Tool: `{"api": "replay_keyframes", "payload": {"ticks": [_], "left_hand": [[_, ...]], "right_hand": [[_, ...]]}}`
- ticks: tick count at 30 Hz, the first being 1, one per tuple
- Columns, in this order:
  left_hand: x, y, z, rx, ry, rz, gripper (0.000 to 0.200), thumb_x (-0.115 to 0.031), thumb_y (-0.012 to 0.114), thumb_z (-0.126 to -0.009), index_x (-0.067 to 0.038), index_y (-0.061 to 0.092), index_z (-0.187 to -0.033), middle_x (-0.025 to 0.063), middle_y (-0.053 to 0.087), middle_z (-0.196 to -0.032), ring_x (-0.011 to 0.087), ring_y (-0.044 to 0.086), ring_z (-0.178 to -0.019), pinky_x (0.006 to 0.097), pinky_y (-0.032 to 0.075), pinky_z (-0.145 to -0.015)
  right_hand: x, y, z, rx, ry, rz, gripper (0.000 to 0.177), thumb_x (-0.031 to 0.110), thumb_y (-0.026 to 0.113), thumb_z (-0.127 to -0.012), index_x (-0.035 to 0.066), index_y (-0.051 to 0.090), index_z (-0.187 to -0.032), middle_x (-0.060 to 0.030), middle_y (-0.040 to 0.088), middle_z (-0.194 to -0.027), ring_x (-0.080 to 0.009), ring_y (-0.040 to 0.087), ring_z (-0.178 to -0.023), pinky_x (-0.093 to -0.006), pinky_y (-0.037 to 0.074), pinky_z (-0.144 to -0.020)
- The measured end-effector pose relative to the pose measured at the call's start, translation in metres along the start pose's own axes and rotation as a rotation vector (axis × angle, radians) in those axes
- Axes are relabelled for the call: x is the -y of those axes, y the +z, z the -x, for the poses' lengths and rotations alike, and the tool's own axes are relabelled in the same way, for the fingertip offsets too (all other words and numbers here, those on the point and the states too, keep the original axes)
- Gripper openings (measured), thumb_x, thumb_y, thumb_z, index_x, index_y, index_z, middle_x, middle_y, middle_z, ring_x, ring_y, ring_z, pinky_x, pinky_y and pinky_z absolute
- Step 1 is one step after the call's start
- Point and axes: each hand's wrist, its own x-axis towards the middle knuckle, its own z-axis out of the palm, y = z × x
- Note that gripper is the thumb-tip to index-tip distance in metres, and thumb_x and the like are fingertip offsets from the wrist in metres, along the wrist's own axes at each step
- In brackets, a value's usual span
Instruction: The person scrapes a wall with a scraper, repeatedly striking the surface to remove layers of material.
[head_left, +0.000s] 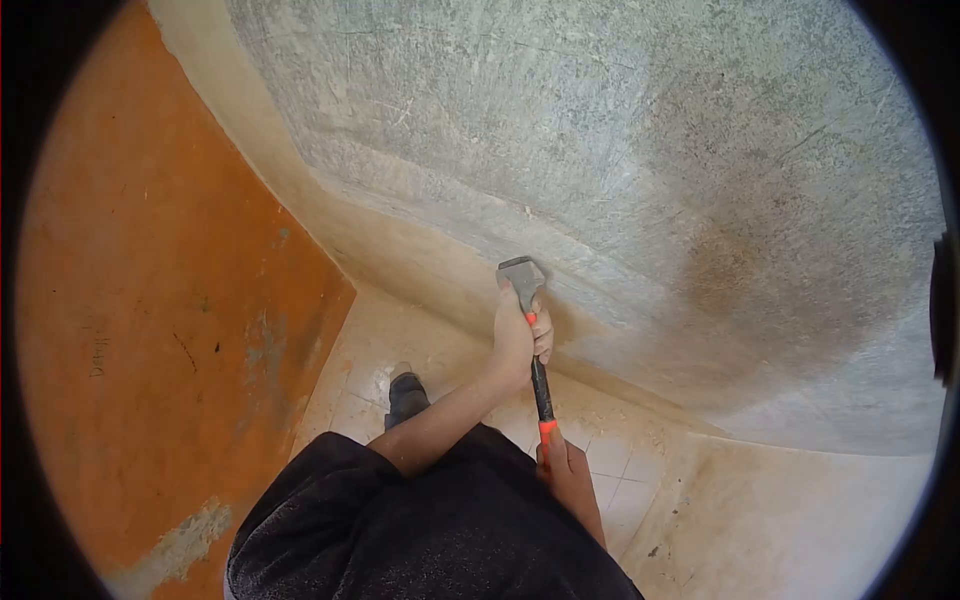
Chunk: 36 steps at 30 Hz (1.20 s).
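Both of my hands are on a long-handled scraper [543, 392] with a grey head and a black handle banded in orange. My left hand [517, 335] wraps round it just behind the head, thumb along the grey part. Lower down, my right hand [568, 468] is closed round the handle's end, close to my body. The scraper's wide head overlaps the lower part of the wall [600, 150], near the border between its rough grey surface and a cream strip [400, 250].
An orange wall [160, 300] with bare patches and scratches stands at the left and meets the grey wall in a corner. Below, the pale tiled floor [625, 465] carries dust and crumbs. My dark shoe [405, 397] stands near the corner. A pale wall [790, 500] lies at lower right.
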Motion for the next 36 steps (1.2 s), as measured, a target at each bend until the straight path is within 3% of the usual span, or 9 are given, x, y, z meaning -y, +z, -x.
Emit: {"api": "replay_keyframes", "payload": {"ticks": [5,8,12,14,17,21,27,29,36], "left_hand": [[-0.023,-0.021,-0.017,-0.061,0.049,0.068,0.047,-0.058,0.023,-0.101,-0.018,0.04,-0.085,-0.0052,0.026,-0.051,0.0098,0.023,-0.037,0.0287,0.024,-0.036],[-0.01,-0.01,-0.008,-0.052,0.069,0.029,0.047,-0.058,0.022,-0.101,-0.018,0.04,-0.084,-0.0058,0.026,-0.051,0.0093,0.023,-0.037,0.0283,0.023,-0.035],[-0.027,-0.039,-0.028,-0.007,0.062,0.017,0.057,-0.068,0.019,-0.098,-0.017,0.04,-0.081,-0.0049,0.026,-0.051,0.0113,0.023,-0.037,0.0298,0.024,-0.037],[-0.03,-0.036,-0.026,-0.056,0.085,0.047,0.057,-0.068,0.019,-0.098,-0.018,0.04,-0.081,-0.005,0.024,-0.05,0.0111,0.021,-0.037,0.0301,0.022,-0.037],[-0.019,-0.018,-0.008,-0.012,-0.004,0.069,0.048,-0.058,0.022,-0.102,-0.019,0.041,-0.082,-0.0065,0.026,-0.051,0.0082,0.022,-0.036,0.0268,0.022,-0.034],[-0.046,-0.048,-0.024,0.029,0.109,0.041,0.049,-0.06,0.023,-0.101,-0.018,0.04,-0.083,-0.0051,0.026,-0.051,0.0095,0.024,-0.036,0.0277,0.024,-0.034],[-0.038,-0.022,-0.008,-0.035,-0.001,0.072,0.05,-0.06,0.022,-0.101,-0.019,0.04,-0.079,-0.007,0.024,-0.051,0.0078,0.021,-0.037,0.0265,0.02,-0.035],[-0.056,-0.046,-0.022,-0.017,0.05,0.114,0.05,-0.061,0.023,-0.101,-0.019,0.04,-0.08,-0.0053,0.025,-0.051,0.0089,0.022,-0.038,0.0278,0.02,-0.035],[-0.05,-0.03,-0.016,-0.086,0.044,0.128,0.048,-0.059,0.027,-0.1,-0.018,0.04,-0.08,-0.0053,0.025,-0.051,0.0097,0.022,-0.037,0.0265,0.022,-0.034]], "right_hand": [[-0.01,0.016,-0.031,-0.033,-0.194,0.128,0.049,0.042,0.04,-0.104,0.006,0.051,-0.072,0.0009,0.047,-0.059,-0.0081,0.042,-0.051,-0.0259,0.034,-0.047],[-0.003,0.001,-0.005,-0.02,-0.039,0.074,0.049,0.042,0.04,-0.104,0.006,0.052,-0.073,0.0005,0.048,-0.061,-0.0084,0.043,-0.052,-0.0263,0.035,-0.048],[0.005,0.016,-0.021,0.018,-0.036,0.045,0.049,0.042,0.039,-0.104,0.006,0.052,-0.073,0.0003,0.049,-0.062,-0.0079,0.044,-0.052,-0.0255,0.035,-0.048],[-0.009,0.02,-0.034,-0.035,-0.164,0.132,0.049,0.042,0.041,-0.104,0.006,0.052,-0.073,0.0001,0.049,-0.061,-0.0082,0.044,-0.052,-0.0261,0.035,-0.049],[-0.001,0.011,-0.01,-0.017,-0.07,0.077,0.049,0.042,0.042,-0.104,0.005,0.053,-0.075,-0.0005,0.048,-0.061,-0.0097,0.045,-0.053,-0.0283,0.037,-0.05],[-0.006,0.027,-0.037,-0.012,-0.153,0.191,0.049,0.043,0.042,-0.103,0.004,0.054,-0.076,-0.001,0.048,-0.061,-0.0107,0.045,-0.054,-0.0293,0.038,-0.052],[0.006,0.023,-0.02,-0.01,-0.02,0.083,0.05,0.043,0.042,-0.103,0.004,0.054,-0.075,-0.0015,0.048,-0.061,-0.0111,0.045,-0.056,-0.029,0.037,-0.053],[0.012,0.04,-0.038,-0.039,-0.21,0.246,0.05,0.042,0.042,-0.104,0.003,0.054,-0.075,-0.0015,0.048,-0.06,-0.0113,0.045,-0.055,-0.0293,0.037,-0.052],[0.017,0.032,-0.025,-0.037,-0.054,0.153,0.049,0.041,0.042,-0.104,0.003,0.055,-0.075,-0.0021,0.049,-0.06,-0.0121,0.046,-0.055,-0.0299,0.037,-0.053]]}}
